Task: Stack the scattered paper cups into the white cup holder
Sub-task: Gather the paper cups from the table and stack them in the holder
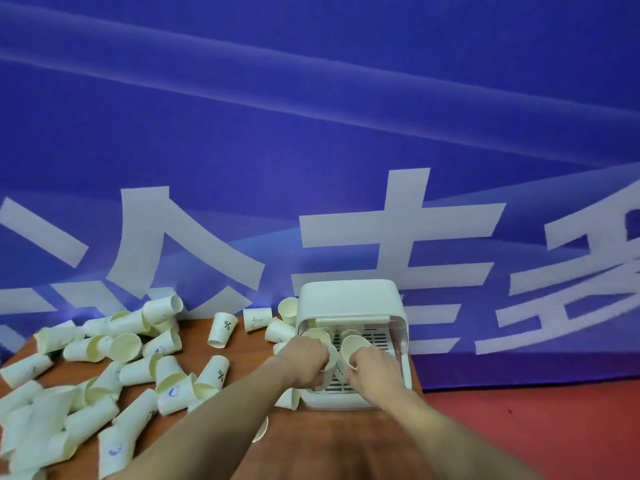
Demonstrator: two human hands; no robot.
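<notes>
While both hands are inside the white cup holder [349,299], two paper cups are held there.

One cup [330,358] is gripped by the left hand [306,362], and another cup [351,348] by the right hand [375,370]. The holder is set at the far right edge of the brown table [311,445], close to the blue banner [311,133] with big white letters. Many loose cups [104,368] are piled on the left, some printed with a "%" mark [227,325]. Bare table is seen near the front.

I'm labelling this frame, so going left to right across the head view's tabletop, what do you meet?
Heap of scattered paper cups → upright cup with a percent sign → left hand → right hand, both over the white cup holder.
</notes>
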